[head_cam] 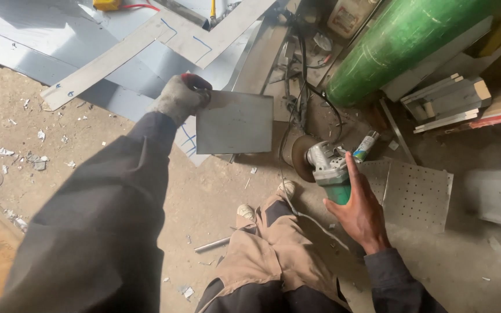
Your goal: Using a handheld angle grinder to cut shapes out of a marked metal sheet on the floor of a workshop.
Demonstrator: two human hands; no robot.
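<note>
A big green cylinder lies slanted at the top right, well beyond the right hand's grip. Grey sheet-metal offcuts spread across the dusty floor above and to the left of the left hand's grip, some marked with blue lines, with a long flat strip lying slantwise over them. A perforated panel sits on the floor just to the right of the right hand.

The square metal plate is held up off the floor. It juts out to the right of the gloved left hand, whose fingers are clamped over its upper left corner, its flat face turned toward the camera.

The angle grinder is gripped by the bare right hand, fingers wrapped round its green body. Its disc points up and left, toward the plate's lower right corner, near it but not touching. The long axis runs from the palm toward the plate.

Black cables trail between plate and cylinder. Two shoes stand below the plate, between the hands.
</note>
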